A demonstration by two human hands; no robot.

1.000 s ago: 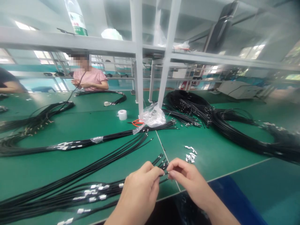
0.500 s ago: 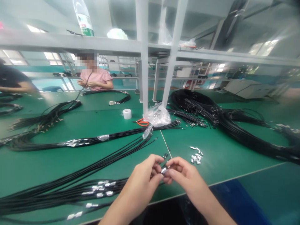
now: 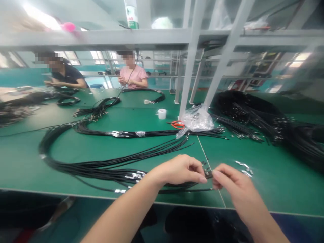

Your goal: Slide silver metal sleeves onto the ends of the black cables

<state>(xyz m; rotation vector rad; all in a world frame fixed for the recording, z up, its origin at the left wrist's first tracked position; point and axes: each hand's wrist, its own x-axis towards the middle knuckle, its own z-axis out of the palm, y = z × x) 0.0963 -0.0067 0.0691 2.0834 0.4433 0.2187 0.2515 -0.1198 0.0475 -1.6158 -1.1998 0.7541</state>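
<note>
My left hand hovers over the black cables on the green bench, its fingers loosely curled and a gap showing between thumb and index finger. Just beyond its fingertips are several dark cable ends. Close on the right, my right hand has thumb and index finger pressed together at one of these cable ends; the exact grip is partly hidden. A bundle of black cables with silver metal sleeves runs under my left forearm. Past my right hand lie small silver metal pieces, partly covered by the hand.
A clear plastic bag of small metal parts stands by the white rack post. Nearby are orange-handled pliers and a white tape roll. Coiled black cables fill the right. Two people sit across the bench.
The view has swung left, so the bench contents appear farther right. My hands have moved apart, and the shiny sleeve between my fingers no longer shows. My left fingers have loosened.
</note>
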